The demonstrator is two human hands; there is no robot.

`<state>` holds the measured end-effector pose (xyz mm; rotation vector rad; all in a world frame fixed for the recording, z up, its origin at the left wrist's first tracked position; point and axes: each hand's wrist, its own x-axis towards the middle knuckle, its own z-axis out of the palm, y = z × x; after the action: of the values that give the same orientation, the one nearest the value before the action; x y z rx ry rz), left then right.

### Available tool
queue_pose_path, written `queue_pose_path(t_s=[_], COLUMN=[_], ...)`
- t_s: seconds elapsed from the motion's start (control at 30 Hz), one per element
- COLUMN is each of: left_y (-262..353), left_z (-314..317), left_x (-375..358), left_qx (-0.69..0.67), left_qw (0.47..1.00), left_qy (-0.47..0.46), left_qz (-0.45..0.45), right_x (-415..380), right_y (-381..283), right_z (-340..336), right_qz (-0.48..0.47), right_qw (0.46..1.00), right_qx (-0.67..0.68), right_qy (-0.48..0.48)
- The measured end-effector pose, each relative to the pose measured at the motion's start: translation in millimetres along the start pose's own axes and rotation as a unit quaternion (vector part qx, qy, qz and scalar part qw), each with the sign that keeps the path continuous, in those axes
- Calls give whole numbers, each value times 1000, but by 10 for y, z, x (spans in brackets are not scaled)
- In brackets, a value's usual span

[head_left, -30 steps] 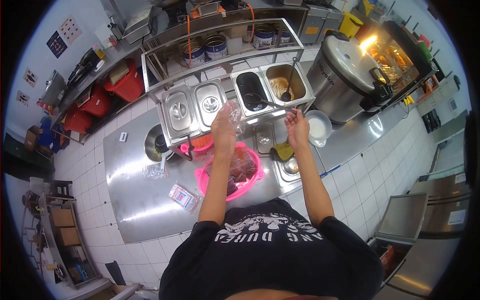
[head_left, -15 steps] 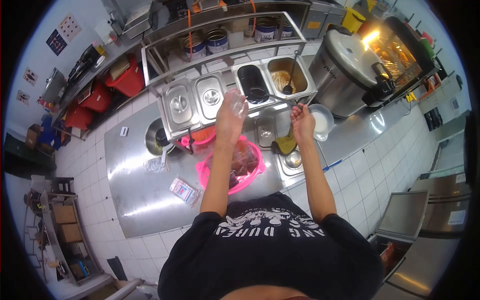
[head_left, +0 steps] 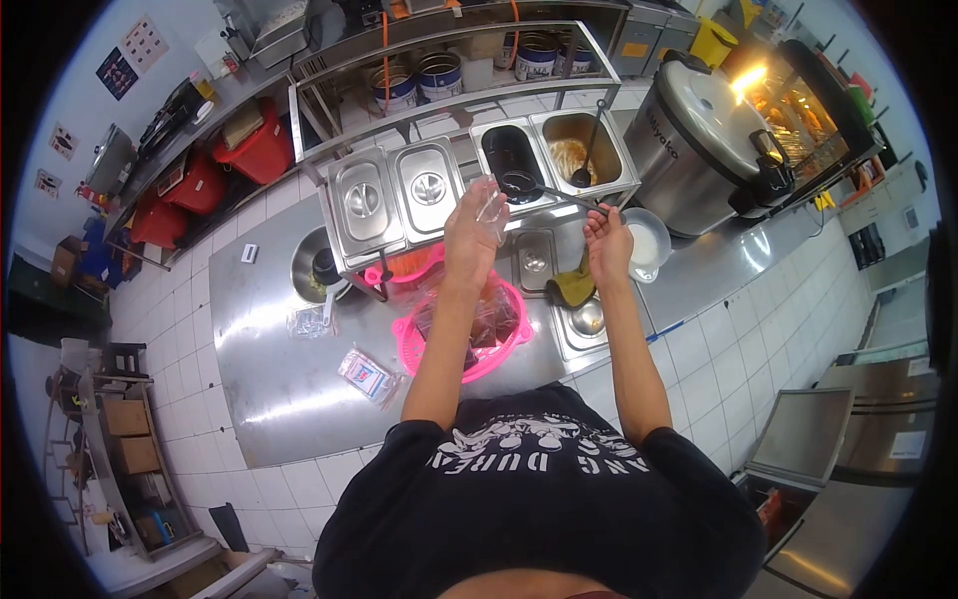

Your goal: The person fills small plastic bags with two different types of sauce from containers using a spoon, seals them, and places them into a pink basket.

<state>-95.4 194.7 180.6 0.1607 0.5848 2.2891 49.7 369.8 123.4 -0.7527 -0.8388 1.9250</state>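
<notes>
My left hand is closed around a small clear plastic bag, raised in front of the metal food pans. In my right hand is the handle of a black ladle, gripped near its end. The ladle's bowl is over the pan of dark sauce, close to the bag but apart from it. Whether the bowl holds sauce I cannot make out. Below my left forearm sits a pink basket with bags of dark red-brown contents.
Two lidded pans stand left of the sauce; a brown-coated pan with another ladle is right. A green cloth, a white-filled bowl and a large rice cooker are near my right hand. A plastic packet lies on the counter.
The view has shifted slightly, moving the scene a little to the right. Both hands keep nearly the same pose, still holding the plastic bag and the ladle.
</notes>
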Motion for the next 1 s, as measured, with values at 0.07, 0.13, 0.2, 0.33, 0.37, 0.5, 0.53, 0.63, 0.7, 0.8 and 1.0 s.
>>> queue_pose_path(t_s=[0.07, 0.13, 0.2, 0.33, 0.37, 0.5, 0.53, 0.63, 0.7, 0.8, 1.0], left_y=[-11, -10, -16, -5, 0, 12, 22, 24, 27, 20, 23], left_z=[-20, -54, -87, -105, -105, -108, -117, -131, -121, -130, -154], left_x=[2, 17, 30, 13, 8, 10, 16, 10, 8, -4, -2], left_qx=[-22, -36, -51, -33, -31, -26, -34, -39, -38, -35, -40], left_qw=[1000, 999, 999, 999, 999, 1000, 999, 999, 999, 999, 999], left_qy=[10, 4, -1, 5, 6, 16, 8, 2, 3, 3, -7], left_qz=[0, -8, -15, -14, -14, -6, -8, -11, -11, -12, -6], right_x=[-14, -19, -37, -7, -2, -47, -63, -81, -90, -86, -83], right_y=[0, -4, -9, 33, 44, 26, 16, 10, 10, 12, 18], right_z=[0, 18, 41, 11, 3, 53, 66, 75, 75, 72, 66], right_qz=[-3, -2, -4, -11, -11, -10, -9, -6, -6, -7, -10], right_qw=[1000, 1000, 1000, 1000, 1000, 1000, 1000, 1000, 1000, 1000, 1000], right_qx=[-3, -2, -3, -7, -7, -1, 4, 7, 6, 4, -4], right_qy=[-1, -3, -2, -7, -7, -3, 1, 4, 5, 7, 0])
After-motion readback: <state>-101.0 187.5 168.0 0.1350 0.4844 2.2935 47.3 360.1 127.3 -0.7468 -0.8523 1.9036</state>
